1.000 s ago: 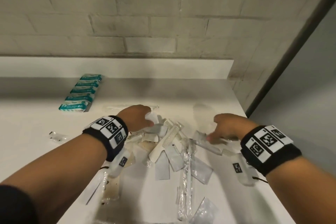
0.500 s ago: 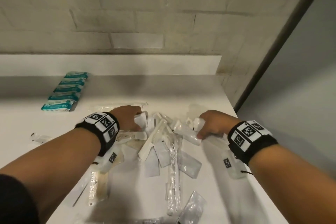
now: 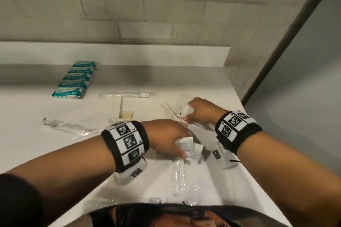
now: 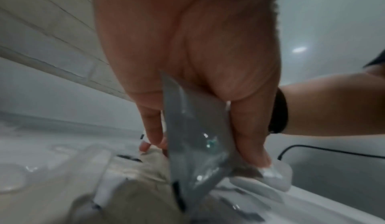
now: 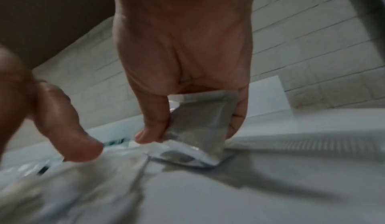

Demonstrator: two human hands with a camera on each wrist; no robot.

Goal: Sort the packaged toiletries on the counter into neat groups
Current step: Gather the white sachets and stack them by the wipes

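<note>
Small white sachets and clear-wrapped toiletries lie in a loose pile point(image 3: 184, 169) on the white counter point(image 3: 55, 153). My left hand point(image 3: 180, 143) is over the near part of the pile and grips a few white sachets point(image 3: 191, 148). In the left wrist view the left hand point(image 4: 206, 151) pinches a flat sachet point(image 4: 193, 128) between thumb and fingers. My right hand point(image 3: 188, 114) is further back and pinches a white sachet point(image 3: 186, 109). The right hand point(image 5: 190, 132) holds that sachet point(image 5: 200, 120) with its lower edge on the counter.
A neat row of teal packets point(image 3: 75, 81) lies at the back left. A wrapped toothbrush point(image 3: 127, 94) lies behind the pile, another clear-wrapped item point(image 3: 68, 127) to the left, and a beige packet point(image 3: 126, 115) in between. The counter's right edge point(image 3: 245, 160) runs close to my right wrist.
My left hand has moved right and nearer, across the pile, with sachets in its grip. My right hand has moved toward the back of the pile, with a white sachet pinched in it.
</note>
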